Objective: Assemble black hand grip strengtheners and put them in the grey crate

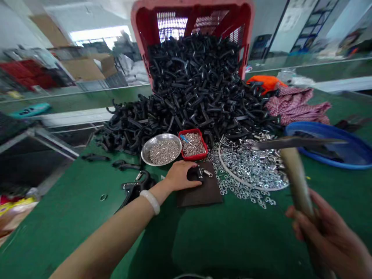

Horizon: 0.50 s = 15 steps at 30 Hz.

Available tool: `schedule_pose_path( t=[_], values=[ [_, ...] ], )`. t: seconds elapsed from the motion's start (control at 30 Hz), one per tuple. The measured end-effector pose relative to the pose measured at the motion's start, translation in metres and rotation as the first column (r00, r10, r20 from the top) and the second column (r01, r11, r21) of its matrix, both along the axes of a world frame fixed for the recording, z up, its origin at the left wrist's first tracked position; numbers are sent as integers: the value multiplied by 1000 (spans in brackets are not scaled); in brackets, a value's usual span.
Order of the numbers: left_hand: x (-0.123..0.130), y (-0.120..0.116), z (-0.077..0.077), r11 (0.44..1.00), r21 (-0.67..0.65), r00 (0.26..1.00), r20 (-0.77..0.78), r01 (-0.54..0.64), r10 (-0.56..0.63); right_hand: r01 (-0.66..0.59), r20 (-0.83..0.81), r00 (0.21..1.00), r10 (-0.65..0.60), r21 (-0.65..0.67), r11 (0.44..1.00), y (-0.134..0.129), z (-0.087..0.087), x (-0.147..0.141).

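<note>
At lower centre, the left hand (182, 176), fingers pressed together, curves over a black plastic part (193, 174) on a brown mat (200, 195), hiding most of it. At lower right, the right hand (328, 236), cut off by the frame edge, grips a hammer (296, 174), whose blurred wooden handle slants up and leftward to a crosswise steel head.

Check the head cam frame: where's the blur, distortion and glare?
Head view: hammer and right hand are blurred, while left hand is fairly sharp. Head view: wide-angle warp bows the table edges and leans the crate. Head view: window is blown out at upper left.
</note>
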<state>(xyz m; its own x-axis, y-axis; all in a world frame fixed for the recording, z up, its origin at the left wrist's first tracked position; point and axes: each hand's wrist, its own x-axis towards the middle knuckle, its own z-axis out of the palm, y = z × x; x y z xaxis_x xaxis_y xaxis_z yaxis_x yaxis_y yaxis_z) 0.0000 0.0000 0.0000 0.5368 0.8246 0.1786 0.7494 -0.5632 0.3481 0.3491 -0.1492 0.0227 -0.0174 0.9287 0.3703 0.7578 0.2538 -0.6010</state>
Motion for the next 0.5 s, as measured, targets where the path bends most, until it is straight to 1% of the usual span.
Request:
schedule_pose_path(
  t=[0.03,0.1,0.13,0.2,0.3,0.37,0.43,0.5],
  values=[
    [2,-1,-1,999,7,999,-13,-34,34,-77,83,994,74,23,997,9,4,-12],
    [6,-2,-3,996,15,995,-31,-91,91,-196,218,958,185,27,980,27,10,-35],
    [7,-3,-3,993,15,993,-36,-114,114,-240,263,937,229,8,971,36,11,-44],
    [9,-3,-4,990,8,989,-44,-143,143,-280,308,908,284,-58,958,52,11,-58],
    [9,-2,-4,984,-14,984,-22,-178,178,-285,365,874,320,-148,947,67,13,-67],
    [8,-1,-4,983,-23,983,-11,-182,182,-320,358,861,361,-170,932,69,19,-69],
    [7,0,-4,984,-22,984,-13,-179,179,-331,305,888,345,-99,939,64,26,-72],
    [6,0,-4,984,-21,984,-20,-175,175,-286,243,930,276,7,958,58,28,-76]
  ],
)
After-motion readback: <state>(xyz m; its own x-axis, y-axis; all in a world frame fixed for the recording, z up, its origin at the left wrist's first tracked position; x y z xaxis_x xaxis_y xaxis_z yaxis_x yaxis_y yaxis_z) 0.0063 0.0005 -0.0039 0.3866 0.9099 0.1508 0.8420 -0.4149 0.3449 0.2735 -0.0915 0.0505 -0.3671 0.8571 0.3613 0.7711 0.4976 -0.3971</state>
